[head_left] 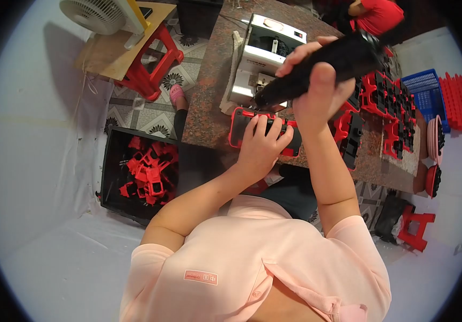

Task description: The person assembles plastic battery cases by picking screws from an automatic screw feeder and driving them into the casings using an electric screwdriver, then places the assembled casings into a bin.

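Observation:
My right hand [319,88] is wrapped round a thick black electric screwdriver [317,72], which lies at a slant with its tip to the lower left. That tip is over the front end of a white machine that looks like a screw feeder [267,59], close above a red-and-black plastic part [237,129]. Whether the tip touches anything I cannot tell. Bent over the part's top, the fingers of my left hand [263,140] hold it at the table's near edge. My left hand covers the part's middle.
Several red-and-black parts [384,96] stand on the right of the stone table [205,110]. Beside it are a blue basket [421,83] and stacked red pieces [458,102]. A black bin [114,161] holds red parts at lower left. A person in red [381,19] is at the far side.

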`<action>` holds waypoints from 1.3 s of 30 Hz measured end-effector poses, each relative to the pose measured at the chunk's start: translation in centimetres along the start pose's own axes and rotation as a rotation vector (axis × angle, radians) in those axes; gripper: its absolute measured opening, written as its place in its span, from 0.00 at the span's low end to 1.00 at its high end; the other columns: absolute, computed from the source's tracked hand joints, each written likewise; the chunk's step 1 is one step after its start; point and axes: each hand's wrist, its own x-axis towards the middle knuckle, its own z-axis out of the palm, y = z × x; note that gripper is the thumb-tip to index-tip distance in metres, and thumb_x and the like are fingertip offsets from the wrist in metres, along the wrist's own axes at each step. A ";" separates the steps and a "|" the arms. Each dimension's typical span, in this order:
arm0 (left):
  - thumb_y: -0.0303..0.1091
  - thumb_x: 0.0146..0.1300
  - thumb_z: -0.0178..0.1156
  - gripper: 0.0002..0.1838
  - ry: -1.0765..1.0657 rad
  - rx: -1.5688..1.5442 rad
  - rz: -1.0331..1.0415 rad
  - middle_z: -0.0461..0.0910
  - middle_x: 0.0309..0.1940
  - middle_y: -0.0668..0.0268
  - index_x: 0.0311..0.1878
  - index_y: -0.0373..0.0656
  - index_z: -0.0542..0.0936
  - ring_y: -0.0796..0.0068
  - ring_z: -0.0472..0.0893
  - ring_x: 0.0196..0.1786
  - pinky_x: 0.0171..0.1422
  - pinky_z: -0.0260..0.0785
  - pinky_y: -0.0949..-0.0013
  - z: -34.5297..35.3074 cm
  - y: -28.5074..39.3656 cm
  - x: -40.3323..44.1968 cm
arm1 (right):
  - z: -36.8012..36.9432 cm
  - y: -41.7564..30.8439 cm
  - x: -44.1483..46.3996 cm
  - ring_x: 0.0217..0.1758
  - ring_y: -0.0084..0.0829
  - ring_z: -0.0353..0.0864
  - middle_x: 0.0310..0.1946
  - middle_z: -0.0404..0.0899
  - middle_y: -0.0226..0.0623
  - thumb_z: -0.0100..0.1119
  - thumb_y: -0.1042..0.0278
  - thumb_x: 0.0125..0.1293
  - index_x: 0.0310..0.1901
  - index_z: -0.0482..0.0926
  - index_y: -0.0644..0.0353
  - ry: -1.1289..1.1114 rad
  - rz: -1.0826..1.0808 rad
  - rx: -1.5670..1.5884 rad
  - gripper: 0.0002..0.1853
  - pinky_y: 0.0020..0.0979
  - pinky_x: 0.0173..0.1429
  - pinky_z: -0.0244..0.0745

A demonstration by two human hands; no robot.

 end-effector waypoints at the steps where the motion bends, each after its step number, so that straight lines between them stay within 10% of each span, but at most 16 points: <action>1: 0.31 0.44 0.67 0.28 0.033 -0.010 -0.003 0.71 0.53 0.59 0.54 0.51 0.75 0.51 0.69 0.57 0.66 0.59 0.50 0.2 -0.1 0.0 | 0.9 -0.3 -0.1 0.25 0.22 0.76 0.26 0.77 0.37 0.67 0.66 0.60 0.47 0.67 0.68 0.040 -0.027 0.105 0.22 0.24 0.30 0.73; 5: 0.32 0.46 0.65 0.27 0.113 -0.037 -0.011 0.71 0.53 0.59 0.54 0.48 0.75 0.51 0.70 0.56 0.66 0.60 0.50 0.8 -0.2 -0.3 | 2.0 -0.9 -1.2 0.28 0.31 0.78 0.31 0.75 0.45 0.64 0.47 0.62 0.55 0.62 0.68 -0.112 0.009 -0.087 0.34 0.31 0.33 0.79; 16: 0.33 0.46 0.66 0.26 0.207 -0.048 -0.016 0.72 0.53 0.55 0.53 0.45 0.78 0.50 0.72 0.55 0.65 0.63 0.51 1.8 -0.2 -0.5 | 3.2 0.8 -1.6 0.25 0.27 0.77 0.28 0.77 0.43 0.62 0.66 0.63 0.51 0.65 0.68 -0.242 -0.035 -0.177 0.22 0.27 0.31 0.74; 20: 0.32 0.46 0.65 0.25 0.092 -0.561 -0.189 0.72 0.53 0.56 0.53 0.45 0.78 0.51 0.72 0.55 0.64 0.63 0.52 4.6 -0.6 -0.9 | 4.2 0.8 -2.0 0.25 0.27 0.77 0.27 0.77 0.42 0.63 0.68 0.62 0.51 0.66 0.67 -0.183 0.020 -0.140 0.21 0.26 0.31 0.73; 27: 0.30 0.45 0.65 0.27 0.068 -0.015 -0.003 0.72 0.52 0.59 0.53 0.48 0.76 0.51 0.71 0.56 0.65 0.61 0.52 -0.3 -0.1 0.0 | 0.7 0.0 -0.6 0.27 0.29 0.78 0.29 0.76 0.43 0.63 0.51 0.63 0.51 0.64 0.67 -0.139 0.007 -0.036 0.29 0.30 0.31 0.78; 33: 0.31 0.42 0.69 0.32 0.069 -0.011 -0.014 0.70 0.54 0.62 0.55 0.52 0.74 0.52 0.67 0.59 0.66 0.58 0.50 0.6 0.0 -0.2 | -1.2 1.2 0.2 0.28 0.21 0.74 0.28 0.76 0.35 0.64 0.78 0.56 0.44 0.67 0.65 -0.058 -0.120 -0.085 0.17 0.24 0.32 0.70; 35: 0.28 0.46 0.63 0.27 0.074 -0.045 -0.002 0.70 0.52 0.58 0.54 0.48 0.73 0.50 0.69 0.56 0.65 0.61 0.49 -0.4 0.2 0.1 | -1.6 1.9 -0.4 0.27 0.28 0.78 0.31 0.77 0.44 0.63 0.62 0.63 0.51 0.64 0.67 -0.118 -0.130 -0.207 0.23 0.29 0.32 0.77; 39: 0.28 0.47 0.62 0.26 0.083 -0.016 0.006 0.70 0.52 0.58 0.54 0.48 0.73 0.50 0.69 0.56 0.64 0.61 0.49 -0.2 0.2 0.0 | -1.5 2.5 -1.2 0.26 0.27 0.77 0.29 0.77 0.42 0.61 0.66 0.64 0.49 0.64 0.66 -0.083 -0.123 -0.237 0.19 0.27 0.32 0.75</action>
